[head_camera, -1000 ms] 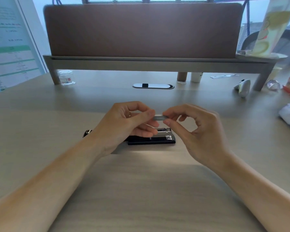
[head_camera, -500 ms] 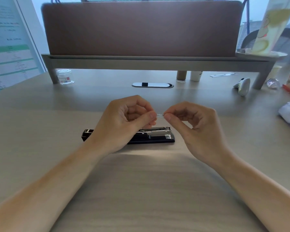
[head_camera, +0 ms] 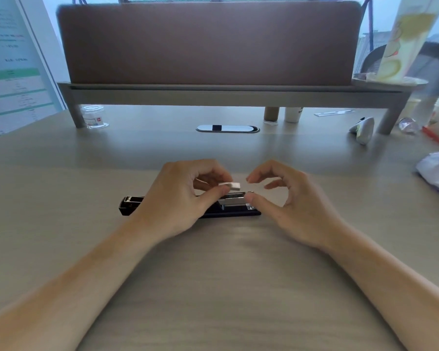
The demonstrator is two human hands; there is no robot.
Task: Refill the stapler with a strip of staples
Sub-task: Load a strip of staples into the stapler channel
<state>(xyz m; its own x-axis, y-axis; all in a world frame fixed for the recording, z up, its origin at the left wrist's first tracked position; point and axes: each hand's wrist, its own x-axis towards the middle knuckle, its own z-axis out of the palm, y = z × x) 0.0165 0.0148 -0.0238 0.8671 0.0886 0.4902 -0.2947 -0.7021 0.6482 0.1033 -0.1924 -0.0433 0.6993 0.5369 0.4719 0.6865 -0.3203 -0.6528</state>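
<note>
Now that the right hand has let go of the staple strip, which it pinched half a second ago, its thumb and forefinger are spread apart, empty, just right of the strip end. The left hand alone pinches the strip by its left end. So a one-hand insertion looks next. The strip hangs just above the metal channel of the open stapler, not yet seated. The stapler lies flat on the desk, partly under the left hand. Farther back is the cable grommet.
</note>
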